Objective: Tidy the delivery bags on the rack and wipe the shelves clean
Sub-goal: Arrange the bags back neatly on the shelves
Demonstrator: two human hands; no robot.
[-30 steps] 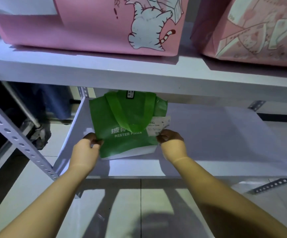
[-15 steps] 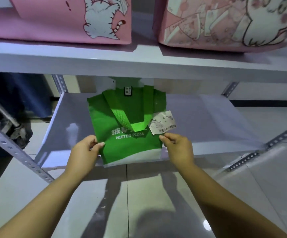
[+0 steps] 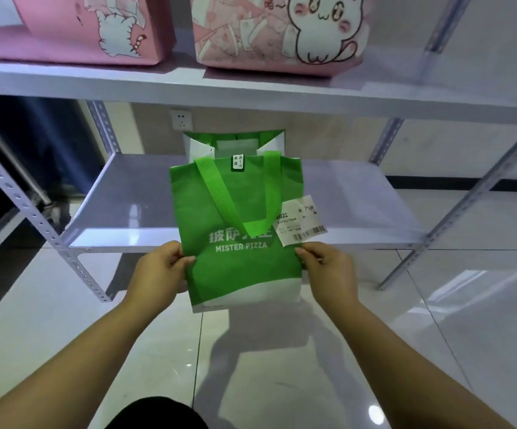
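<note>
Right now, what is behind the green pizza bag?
A second green-and-white bag stands behind the green pizza bag on the lower shelf; only its open top shows, the rest is covered.

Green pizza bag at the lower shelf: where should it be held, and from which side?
By its two side edges, low down, from the front, as the left hand and right hand pinch it. The green pizza bag is flat and its lower part juts past the lower shelf, leaving both edges free. Stay below the receipt.

Flat green bag (image 3: 235, 243) overhanging lower shelf (image 3: 133, 212)
</note>
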